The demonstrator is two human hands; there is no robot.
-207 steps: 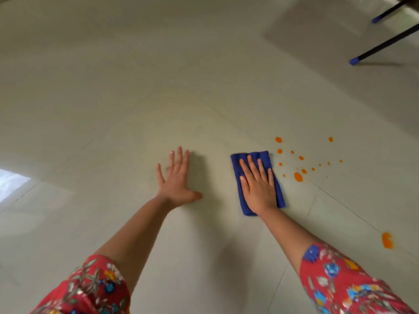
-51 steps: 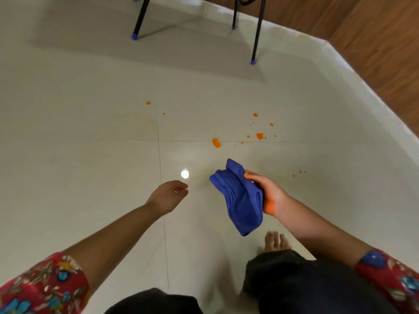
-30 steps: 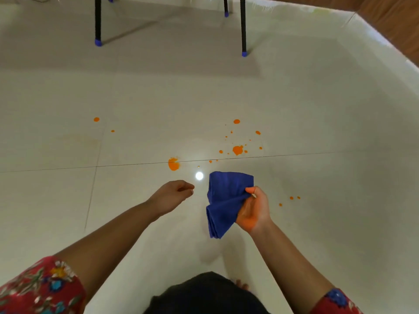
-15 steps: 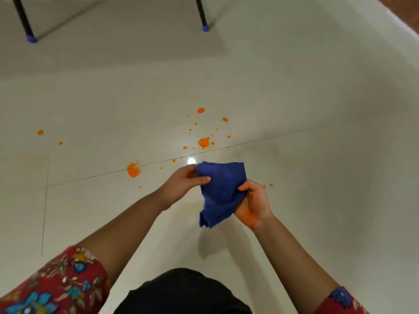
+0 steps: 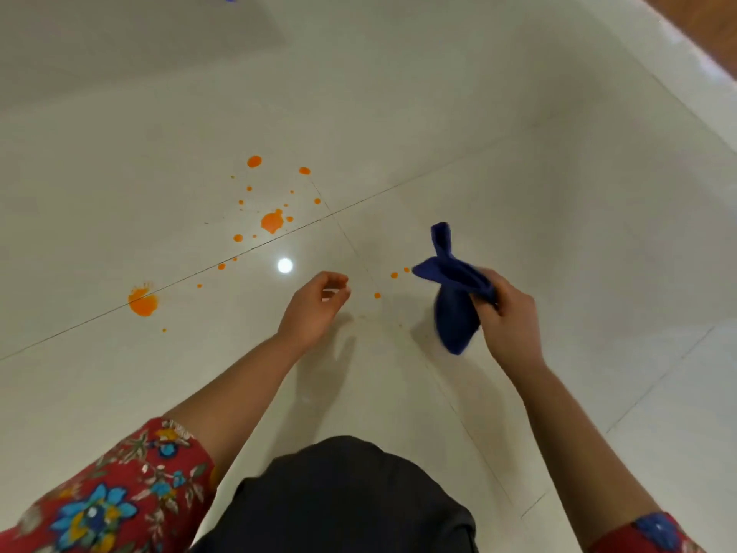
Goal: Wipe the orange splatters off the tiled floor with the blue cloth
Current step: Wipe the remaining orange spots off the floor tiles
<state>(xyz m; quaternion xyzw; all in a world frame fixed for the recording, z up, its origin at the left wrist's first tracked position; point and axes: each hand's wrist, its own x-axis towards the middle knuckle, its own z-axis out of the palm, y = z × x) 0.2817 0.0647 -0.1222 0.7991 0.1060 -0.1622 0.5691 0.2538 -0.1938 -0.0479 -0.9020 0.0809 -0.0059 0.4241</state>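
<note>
we hold the cloth [image 5: 454, 297] bunched in our right hand [image 5: 503, 313], off the floor [image 5: 518, 153]; left hand [image 5: 315, 309] loosely curled, empty. splatters [image 5: 272, 222] all unwiped.

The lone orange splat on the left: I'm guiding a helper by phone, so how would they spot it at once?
Find the long grout line crossing the pale tiled floor diagonally. Follow it left past the bright light reflection; the lone splat touches the line's near side. Unlike the round blot ringed by small dots, it stands alone, with fine streaks fanning from its top.
</note>
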